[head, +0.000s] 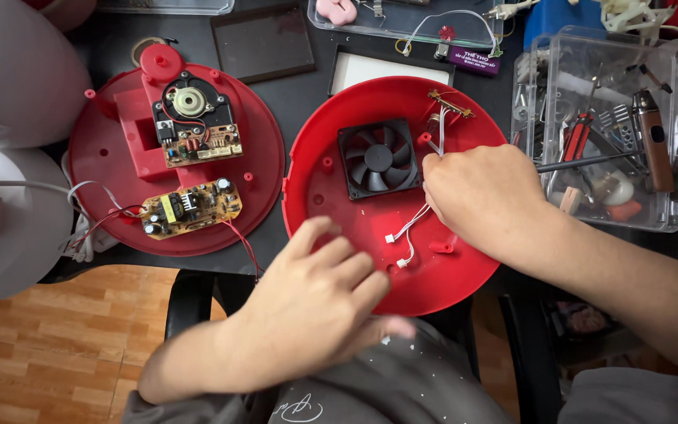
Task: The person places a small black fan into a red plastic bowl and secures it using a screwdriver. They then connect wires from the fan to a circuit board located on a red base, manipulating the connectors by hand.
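A round red plastic shell [331,126] lies open side up on the dark table, with a black square fan [378,158] fixed in its middle. My right hand [484,196] rests on the shell's right side, its fingers pinched on the thin white wires [435,137] beside the fan. More white wires with small plugs [406,235] trail below that hand. My left hand [315,298] grips the shell's near rim, fingers spread over the edge.
A second red shell [103,141] at the left carries two brown circuit boards [190,208]. White rounded housings [9,78] lie at the far left. A clear plastic box [598,126] with tools stands at the right, and a clear tray [402,20] at the back.
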